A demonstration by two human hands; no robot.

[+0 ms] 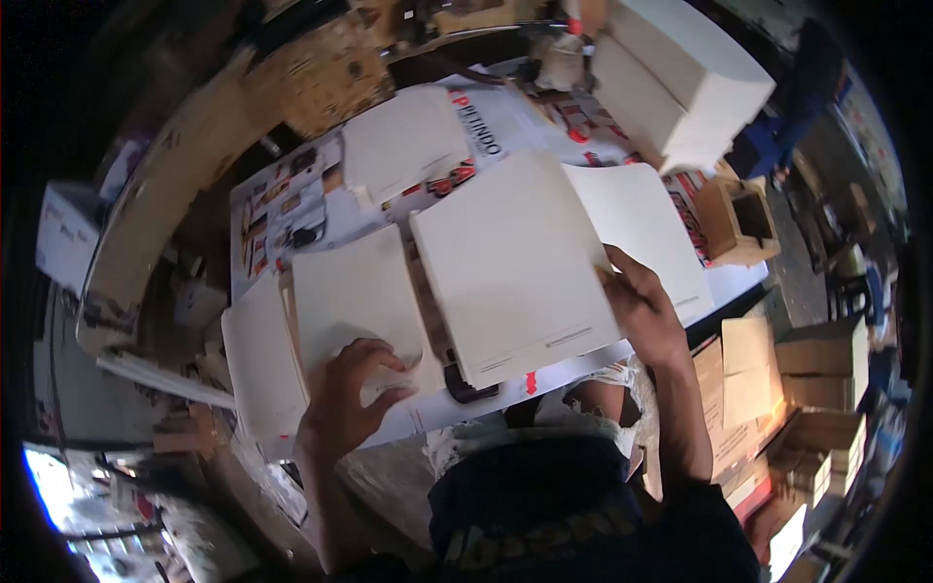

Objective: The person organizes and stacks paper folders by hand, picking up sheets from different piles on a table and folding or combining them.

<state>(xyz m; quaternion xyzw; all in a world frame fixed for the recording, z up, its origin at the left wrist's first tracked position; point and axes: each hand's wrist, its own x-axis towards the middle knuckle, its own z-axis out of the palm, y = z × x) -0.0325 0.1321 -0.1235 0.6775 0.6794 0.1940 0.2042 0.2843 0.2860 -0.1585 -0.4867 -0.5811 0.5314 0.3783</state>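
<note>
A thick stack of off-white printed sheets (515,262) lies tilted in the middle, with small print lines near its front edge. My right hand (646,311) grips its right edge, with some fingers hidden behind the sheets. To the left, my left hand (355,389) is above the front edge of another paper stack (355,287), thumb and fingers apart with nothing between them. Further left lies a third stack (258,350). White sheets (646,228) show behind my right hand, and another paper pile (408,141) sits at the far side.
The table is covered with a printed banner (292,214). A tall block of paper (671,78) stands at the far right, near an open wooden box (739,219). Cardboard boxes (821,360) fill the floor at right. A dark object (471,389) shows at the table's front edge.
</note>
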